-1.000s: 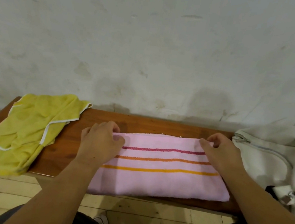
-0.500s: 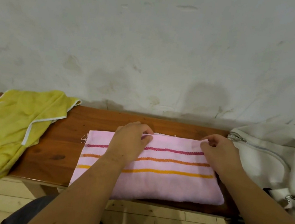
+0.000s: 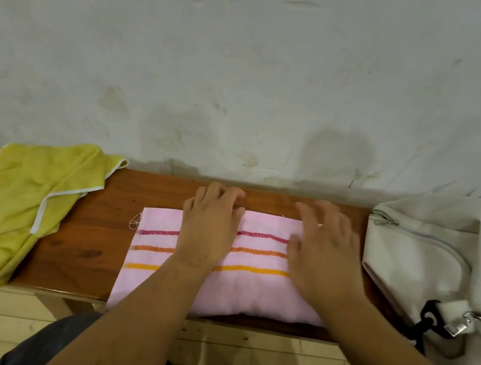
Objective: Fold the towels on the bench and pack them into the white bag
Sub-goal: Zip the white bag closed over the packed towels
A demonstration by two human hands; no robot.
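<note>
A folded pink towel (image 3: 249,298) with red, orange and yellow stripes lies on the middle of the wooden bench (image 3: 89,242). My left hand (image 3: 209,230) rests on the towel's far middle, its fingertips reaching past the far edge onto the wood. Over the towel's right end is my right hand (image 3: 322,250), blurred, with its fingers spread and holding nothing. A crumpled yellow towel (image 3: 18,203) with white trim lies at the bench's left end and hangs over the front edge. The white bag (image 3: 423,265) stands at the right end, its zipper facing the towel.
A stained white wall runs directly behind the bench. A black clip and metal buckle (image 3: 440,322) hang from the bag's front. Pale wooden floor (image 3: 242,352) shows below the bench, with my knees at the bottom edge.
My left hand slid right along the pink towel's far edge, from its left corner to the middle. My right hand let go of the far right corner and spread its fingers over the towel.
</note>
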